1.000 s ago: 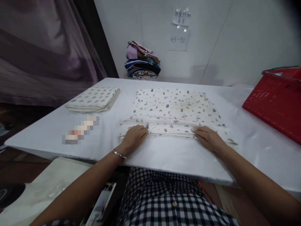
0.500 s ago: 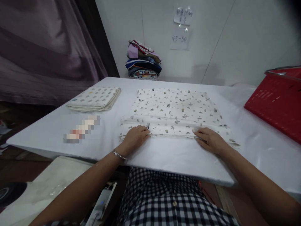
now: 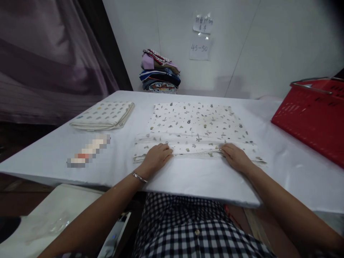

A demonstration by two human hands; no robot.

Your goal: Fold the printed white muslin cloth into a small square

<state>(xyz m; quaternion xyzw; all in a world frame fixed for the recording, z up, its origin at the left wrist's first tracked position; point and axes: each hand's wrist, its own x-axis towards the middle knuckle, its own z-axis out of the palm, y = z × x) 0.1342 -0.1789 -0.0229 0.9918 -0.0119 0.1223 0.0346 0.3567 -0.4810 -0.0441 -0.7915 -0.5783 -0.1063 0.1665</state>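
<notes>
A white patterned cloth (image 3: 196, 125) lies spread on the white table (image 3: 188, 175), its near edge folded over into a strip. My left hand (image 3: 156, 157) rests on the left part of that folded edge, fingers curled down over the layers. My right hand (image 3: 235, 157) lies on the right part of the same edge, fingers bent and pressed on the cloth. A bracelet shows on my left wrist.
A folded spotted cloth (image 3: 103, 114) sits at the left of the table. A blurred small object (image 3: 88, 156) lies near the front left. A pile of folded clothes (image 3: 159, 71) stands by the back wall. A red basket (image 3: 314, 114) is at the right.
Both hands stay on the cloth's folded near edge, barely shifting. The view has moved a little to the right and down.
</notes>
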